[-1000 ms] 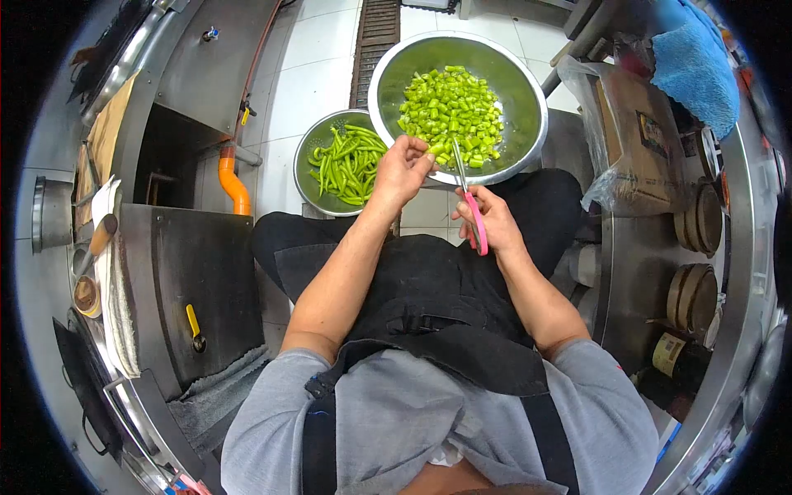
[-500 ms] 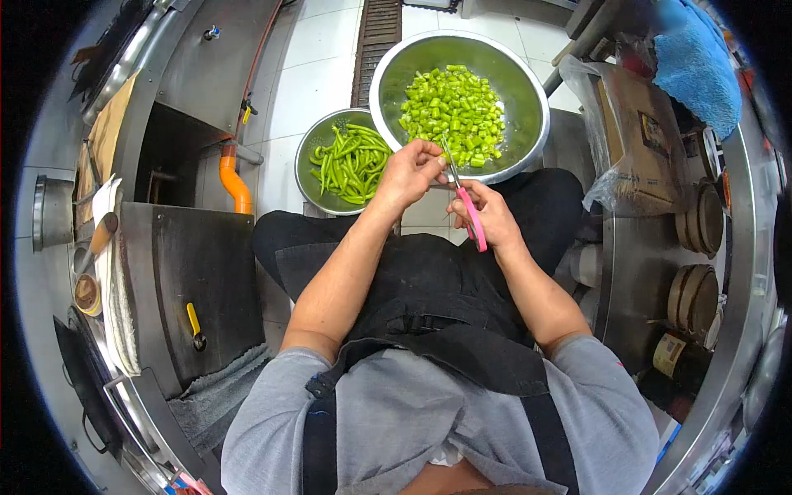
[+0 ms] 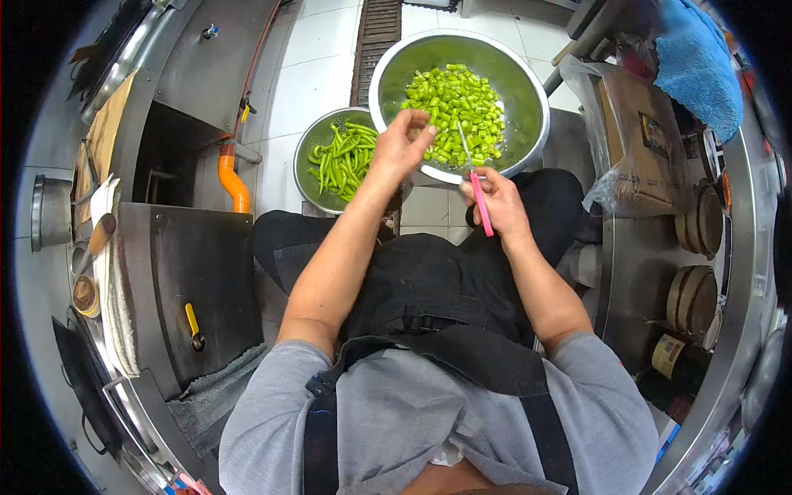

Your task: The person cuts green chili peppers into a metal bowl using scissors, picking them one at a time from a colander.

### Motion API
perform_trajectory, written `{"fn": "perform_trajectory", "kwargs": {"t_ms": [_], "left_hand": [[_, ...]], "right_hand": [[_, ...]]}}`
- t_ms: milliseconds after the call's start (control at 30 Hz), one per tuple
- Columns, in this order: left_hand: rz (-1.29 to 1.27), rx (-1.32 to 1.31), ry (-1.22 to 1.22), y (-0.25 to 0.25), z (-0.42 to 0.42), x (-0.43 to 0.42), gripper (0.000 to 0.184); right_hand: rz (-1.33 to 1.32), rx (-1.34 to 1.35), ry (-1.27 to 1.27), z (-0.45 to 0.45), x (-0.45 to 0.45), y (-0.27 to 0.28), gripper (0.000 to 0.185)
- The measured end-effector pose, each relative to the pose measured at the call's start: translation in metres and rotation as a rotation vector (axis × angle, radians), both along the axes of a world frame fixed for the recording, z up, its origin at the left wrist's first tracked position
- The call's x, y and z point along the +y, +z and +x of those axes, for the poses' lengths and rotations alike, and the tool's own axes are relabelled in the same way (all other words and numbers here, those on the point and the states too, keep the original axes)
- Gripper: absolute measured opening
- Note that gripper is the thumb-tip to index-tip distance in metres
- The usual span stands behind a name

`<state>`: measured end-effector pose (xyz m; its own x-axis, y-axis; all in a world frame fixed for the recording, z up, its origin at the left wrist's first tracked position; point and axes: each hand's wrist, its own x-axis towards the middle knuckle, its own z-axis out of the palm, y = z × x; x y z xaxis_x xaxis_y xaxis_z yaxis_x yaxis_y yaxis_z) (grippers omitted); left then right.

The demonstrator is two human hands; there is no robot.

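Observation:
My left hand is over the near left rim of the large steel bowl, its fingers bent and slightly apart, with no pepper visible between them. My right hand grips pink-handled scissors at the bowl's near edge, blades together and pointing into the bowl. Many cut green pepper pieces lie in the large bowl. Left of it, a smaller perforated metal bowl holds whole long green peppers.
Steel cabinets and an orange pipe stand on the left. On the right are a plastic-wrapped cardboard box, a blue cloth, stacked round containers and a dark bottle. A floor drain runs behind the bowls.
My left hand has moved up and away from the scissors, and its fingers have loosened. The scissors have closed and moved slightly right with my right hand.

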<state>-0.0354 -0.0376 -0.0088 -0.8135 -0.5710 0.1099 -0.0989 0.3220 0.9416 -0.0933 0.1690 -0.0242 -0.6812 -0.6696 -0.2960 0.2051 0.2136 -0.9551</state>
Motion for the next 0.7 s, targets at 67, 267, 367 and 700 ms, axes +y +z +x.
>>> {"fn": "perform_trajectory", "kwargs": {"t_ms": [67, 267, 367, 700], "left_hand": [[-0.036, -0.044, -0.016, 0.019, 0.004, -0.014, 0.040], [-0.090, -0.038, 0.138, 0.013, 0.017, -0.112, 0.036], [0.078, -0.121, 0.210, 0.005, 0.034, -0.139, 0.034], [0.051, -1.069, 0.136, -0.269, 0.119, -0.195, 0.036]], "right_hand": [[0.001, -0.013, -0.043, -0.007, 0.007, 0.007, 0.045], [-0.064, 0.047, -0.158, -0.041, 0.033, 0.027, 0.050], [-0.037, 0.289, -0.193, -0.055, 0.041, 0.026, 0.050], [-0.101, 0.306, -0.445, -0.057, 0.025, 0.025, 0.045]]}}
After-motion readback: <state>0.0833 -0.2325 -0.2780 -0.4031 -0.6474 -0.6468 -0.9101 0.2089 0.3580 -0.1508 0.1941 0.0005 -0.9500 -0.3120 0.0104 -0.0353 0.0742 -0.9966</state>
